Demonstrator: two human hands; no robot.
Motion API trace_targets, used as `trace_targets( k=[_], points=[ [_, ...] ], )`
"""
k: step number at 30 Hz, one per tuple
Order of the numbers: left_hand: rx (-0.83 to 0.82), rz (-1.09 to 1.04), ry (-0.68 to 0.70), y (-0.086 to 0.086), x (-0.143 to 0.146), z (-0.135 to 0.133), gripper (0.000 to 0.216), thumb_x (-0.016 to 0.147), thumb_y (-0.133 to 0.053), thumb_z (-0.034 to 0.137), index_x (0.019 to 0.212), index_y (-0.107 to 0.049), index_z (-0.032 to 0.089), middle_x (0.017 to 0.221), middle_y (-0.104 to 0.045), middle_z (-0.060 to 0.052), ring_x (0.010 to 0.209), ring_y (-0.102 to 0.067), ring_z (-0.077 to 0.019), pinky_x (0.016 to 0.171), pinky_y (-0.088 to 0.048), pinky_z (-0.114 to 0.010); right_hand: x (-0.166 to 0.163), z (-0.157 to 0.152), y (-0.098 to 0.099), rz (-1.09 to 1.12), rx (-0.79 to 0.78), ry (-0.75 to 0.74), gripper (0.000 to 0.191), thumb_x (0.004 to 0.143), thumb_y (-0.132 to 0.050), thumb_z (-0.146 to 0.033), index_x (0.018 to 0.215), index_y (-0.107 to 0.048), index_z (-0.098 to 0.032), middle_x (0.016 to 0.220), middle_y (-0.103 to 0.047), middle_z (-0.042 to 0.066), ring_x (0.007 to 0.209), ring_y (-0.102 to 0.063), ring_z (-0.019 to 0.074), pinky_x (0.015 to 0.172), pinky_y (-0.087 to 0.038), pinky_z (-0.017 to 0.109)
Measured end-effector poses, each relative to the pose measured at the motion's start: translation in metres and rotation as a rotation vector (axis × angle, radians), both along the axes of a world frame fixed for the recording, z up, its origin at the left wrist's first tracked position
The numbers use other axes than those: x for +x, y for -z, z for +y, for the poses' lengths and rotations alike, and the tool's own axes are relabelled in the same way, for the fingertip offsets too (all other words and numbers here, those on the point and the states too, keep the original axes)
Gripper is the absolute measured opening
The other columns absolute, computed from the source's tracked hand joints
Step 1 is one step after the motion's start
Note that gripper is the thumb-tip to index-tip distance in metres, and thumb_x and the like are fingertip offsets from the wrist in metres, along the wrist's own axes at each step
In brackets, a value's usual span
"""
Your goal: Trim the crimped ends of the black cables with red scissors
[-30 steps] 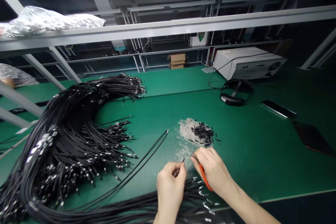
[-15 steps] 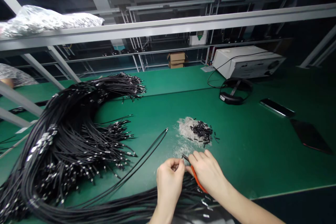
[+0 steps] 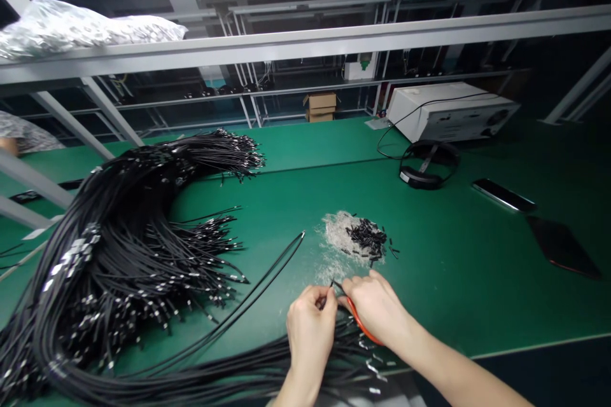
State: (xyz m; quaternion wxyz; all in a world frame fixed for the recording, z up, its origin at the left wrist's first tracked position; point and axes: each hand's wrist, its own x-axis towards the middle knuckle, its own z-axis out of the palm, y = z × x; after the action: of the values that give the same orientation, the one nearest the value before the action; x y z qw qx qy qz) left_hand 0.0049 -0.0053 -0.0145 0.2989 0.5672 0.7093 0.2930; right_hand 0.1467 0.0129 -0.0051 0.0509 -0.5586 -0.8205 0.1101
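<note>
My left hand pinches the end of a thin black cable just above the green bench. My right hand is closed on an orange-handled tool, its tip meeting the cable end between the two hands. Under both hands lies a bunch of black cables along the front edge. A little beyond the hands sits a small heap of short black sleeves on a clear plastic bag. Two single cables run from the hands toward the upper left.
A big curved bundle of black cables with metal tips fills the left of the green bench. At the back right are a white machine, a coiled black strap, a phone and a dark flat case.
Both hands have shifted slightly; the tool's tip and the pinched cable end have come together. The camera has tilted a little.
</note>
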Motion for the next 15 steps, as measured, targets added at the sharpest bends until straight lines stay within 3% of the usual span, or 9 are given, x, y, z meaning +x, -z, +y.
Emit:
trace_targets(
  k=[3, 5, 8, 11, 15],
  points=[
    [-0.022, -0.035, 0.0, 0.003, 0.0, 0.002, 0.031, 0.08, -0.05, 0.045, 0.076, -0.071, 0.022, 0.077, -0.068, -0.002, 0.07, -0.059, -0.0126, 0.064, -0.039, -0.02, 0.01, 0.01, 0.001, 0.109, -0.085, -0.012, 0.025, 0.091, -0.048, -0.037, 0.08, -0.061, -0.019, 0.078, -0.068, 0.005, 0.076, -0.065, 0.0222, 0.073, -0.04, 0.031],
    [0.014, -0.053, 0.011, 0.003, 0.0, 0.001, 0.032, 0.081, -0.049, 0.045, 0.076, -0.071, 0.021, 0.075, -0.066, -0.002, 0.068, -0.057, -0.0115, 0.064, -0.039, -0.02, 0.015, 0.016, 0.003, 0.244, -0.1, 0.061, 0.028, 0.092, -0.045, -0.039, 0.081, -0.06, -0.019, 0.078, -0.068, 0.006, 0.076, -0.064, 0.0217, 0.067, -0.039, 0.028],
    [0.114, -0.101, 0.058, 0.001, -0.002, -0.001, 0.035, 0.083, -0.048, 0.044, 0.078, -0.071, 0.018, 0.071, -0.062, -0.002, 0.064, -0.054, -0.0098, 0.063, -0.039, -0.019, 0.012, 0.018, 0.007, 0.605, -0.181, 0.147, 0.03, 0.092, -0.043, -0.041, 0.087, -0.06, -0.017, 0.08, -0.066, 0.005, 0.076, -0.062, 0.0195, 0.067, -0.041, 0.027],
    [0.184, -0.18, 0.11, -0.003, -0.006, -0.004, 0.032, 0.082, -0.052, 0.043, 0.091, -0.07, 0.018, 0.076, -0.062, -0.003, 0.067, -0.053, -0.0093, 0.064, -0.041, -0.018, 0.003, 0.013, 0.006, 0.966, -0.281, 0.143, 0.032, 0.088, -0.049, -0.045, 0.083, -0.059, -0.016, 0.074, -0.061, 0.002, 0.07, -0.057, 0.0158, 0.064, -0.04, 0.024],
    [0.191, -0.279, 0.075, -0.01, -0.012, -0.011, 0.029, 0.08, -0.056, 0.041, 0.089, -0.069, 0.017, 0.079, -0.062, -0.003, 0.072, -0.056, -0.0099, 0.068, -0.044, -0.018, 0.0, 0.005, -0.003, 1.144, -0.307, 0.134, 0.032, 0.087, -0.053, -0.046, 0.08, -0.059, -0.015, 0.065, -0.05, -0.003, 0.058, -0.043, 0.01, 0.055, -0.035, 0.022]
  ],
)
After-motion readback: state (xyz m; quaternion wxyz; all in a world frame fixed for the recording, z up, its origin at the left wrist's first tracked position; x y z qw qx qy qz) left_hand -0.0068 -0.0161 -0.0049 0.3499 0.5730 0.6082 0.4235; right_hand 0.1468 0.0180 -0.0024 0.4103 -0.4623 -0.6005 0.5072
